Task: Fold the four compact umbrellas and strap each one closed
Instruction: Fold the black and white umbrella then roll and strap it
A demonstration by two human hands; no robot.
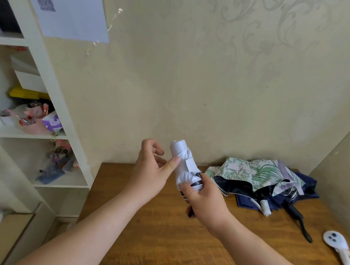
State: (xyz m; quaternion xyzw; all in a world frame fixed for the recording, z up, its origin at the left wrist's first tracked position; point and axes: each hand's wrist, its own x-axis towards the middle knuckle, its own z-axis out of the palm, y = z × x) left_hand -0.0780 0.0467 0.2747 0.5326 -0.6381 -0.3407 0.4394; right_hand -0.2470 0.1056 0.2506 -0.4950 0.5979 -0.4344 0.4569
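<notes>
1. Both hands are working one white umbrella [184, 167], held above the wooden table [160, 227].
2. Right hand [203, 201] is gripping its lower end.
3. Left hand [153, 171] is sitting loose, thumb pressing the rolled fabric.
4. Unfolded umbrellas [267, 184] are lying piled near the wall.

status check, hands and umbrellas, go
Right hand grips white umbrella low, held up over table. Left hand thumb presses its strap. Loose umbrellas piled at right, unfolded. Nothing in the way.
</notes>
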